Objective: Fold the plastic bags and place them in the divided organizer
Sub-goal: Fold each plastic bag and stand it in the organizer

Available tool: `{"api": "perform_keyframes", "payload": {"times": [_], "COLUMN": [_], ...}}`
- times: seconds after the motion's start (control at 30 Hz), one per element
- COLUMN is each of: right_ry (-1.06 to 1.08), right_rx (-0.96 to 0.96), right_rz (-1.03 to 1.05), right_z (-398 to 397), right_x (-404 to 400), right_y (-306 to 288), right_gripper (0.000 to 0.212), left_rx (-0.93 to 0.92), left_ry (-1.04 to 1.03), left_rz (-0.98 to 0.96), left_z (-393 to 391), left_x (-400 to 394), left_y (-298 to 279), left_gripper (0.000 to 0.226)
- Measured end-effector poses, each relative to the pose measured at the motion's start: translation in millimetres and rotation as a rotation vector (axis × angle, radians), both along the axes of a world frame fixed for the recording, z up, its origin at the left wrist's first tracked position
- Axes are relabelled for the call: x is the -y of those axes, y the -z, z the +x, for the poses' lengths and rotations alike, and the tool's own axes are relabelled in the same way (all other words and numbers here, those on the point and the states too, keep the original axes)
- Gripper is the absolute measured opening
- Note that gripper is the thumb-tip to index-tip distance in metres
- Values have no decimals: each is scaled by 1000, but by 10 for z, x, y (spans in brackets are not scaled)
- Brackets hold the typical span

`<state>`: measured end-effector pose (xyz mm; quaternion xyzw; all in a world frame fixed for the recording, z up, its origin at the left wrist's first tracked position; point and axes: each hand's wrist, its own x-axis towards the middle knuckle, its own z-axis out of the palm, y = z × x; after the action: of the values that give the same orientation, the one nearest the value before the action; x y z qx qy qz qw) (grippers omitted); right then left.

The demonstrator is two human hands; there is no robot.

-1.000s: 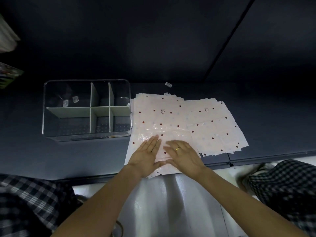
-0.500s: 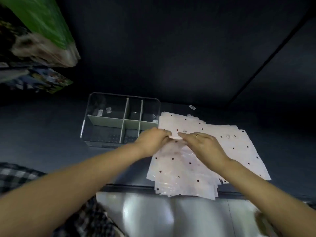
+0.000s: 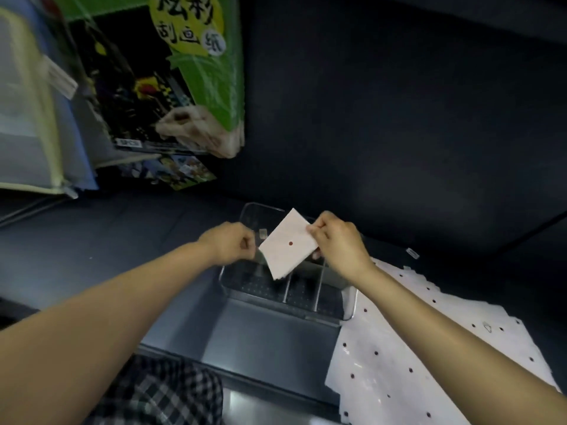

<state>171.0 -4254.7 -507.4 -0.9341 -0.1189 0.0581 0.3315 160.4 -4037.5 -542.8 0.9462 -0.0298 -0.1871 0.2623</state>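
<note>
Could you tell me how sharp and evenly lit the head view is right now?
Head view: left hand motion-blurred; folded bag and right hand sharper; dark surroundings, bright bag stack; wide-angle bending at edges, organizer dim.

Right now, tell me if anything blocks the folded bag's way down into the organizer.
Nothing visible does. The right hand pinches the folded bag directly above the open-topped organizer; the left hand sits beside it, off the path.
</note>
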Motion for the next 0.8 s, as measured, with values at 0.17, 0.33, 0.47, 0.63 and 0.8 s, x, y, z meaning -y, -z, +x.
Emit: {"api": "perform_keyframes", "payload": {"times": [0.17, 0.33, 0.47, 0.63, 0.8], "right_ry": [-12, -134, 42, 107, -162], "right_rx": [287, 359, 183, -147, -177], "right_rz": [-304, -653, -434, -199, -273], "right_z": [306, 409, 433, 445, 402], "right_x": [-420, -755, -1014, -1206, -1077], "right_y": [168, 466, 655, 734, 755], "right_gripper": [24, 16, 16, 44, 42], "left_rx": [-82, -134, -129, -129, -145], "left_ry": [-23, 59, 51, 72, 98], "left_rz": [189, 122, 108, 130, 239], "left_z": [-82, -101, -110, -113, -118], "left_x": [-244, -274, -266, -244, -159], "left_y": [221, 338, 358, 337, 254], "left_gripper": [38, 51, 53, 53, 53]}}
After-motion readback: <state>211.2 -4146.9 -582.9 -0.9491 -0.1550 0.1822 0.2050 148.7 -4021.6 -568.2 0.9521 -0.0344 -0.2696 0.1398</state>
